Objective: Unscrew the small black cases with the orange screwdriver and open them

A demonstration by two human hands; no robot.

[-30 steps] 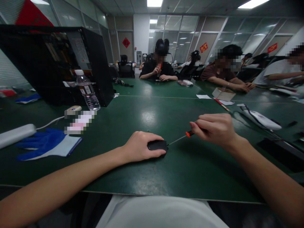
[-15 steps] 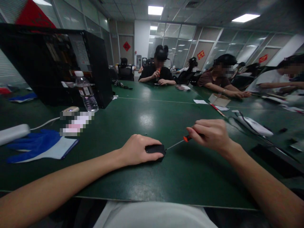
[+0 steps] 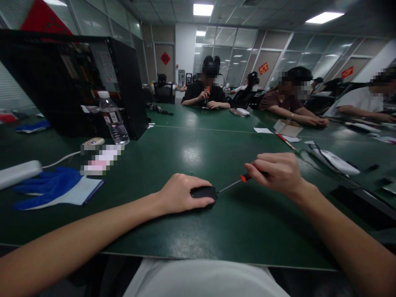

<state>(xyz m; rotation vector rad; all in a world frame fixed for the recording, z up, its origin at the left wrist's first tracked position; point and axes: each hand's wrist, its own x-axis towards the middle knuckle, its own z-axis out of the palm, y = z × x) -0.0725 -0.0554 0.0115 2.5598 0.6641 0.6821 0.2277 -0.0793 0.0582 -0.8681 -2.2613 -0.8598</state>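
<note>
A small black box-like block [image 3: 204,192] rests on the green table [image 3: 192,154], gripped between the thumb and fingers of my left hand [image 3: 177,194]. My right hand [image 3: 276,171] is closed around the dark handle of a screwdriver [image 3: 230,186] with an orange collar. Its thin metal shaft slopes down to the left, and the tip meets the right end of the block. What exactly the tip touches there is too small to make out.
On the left are a blue-and-white glove [image 3: 58,187], a water bottle [image 3: 114,119] and an open black computer case [image 3: 123,82]. A white device with cables [image 3: 335,159] and a black bar-shaped object [image 3: 363,204] lie on the right. Several people sit beyond, one [image 3: 206,93] straight across.
The view has shifted slightly, so the scene sits a little differently in frame. Both hands keep their grips, and the screwdriver's tip stays at the block's right end.
</note>
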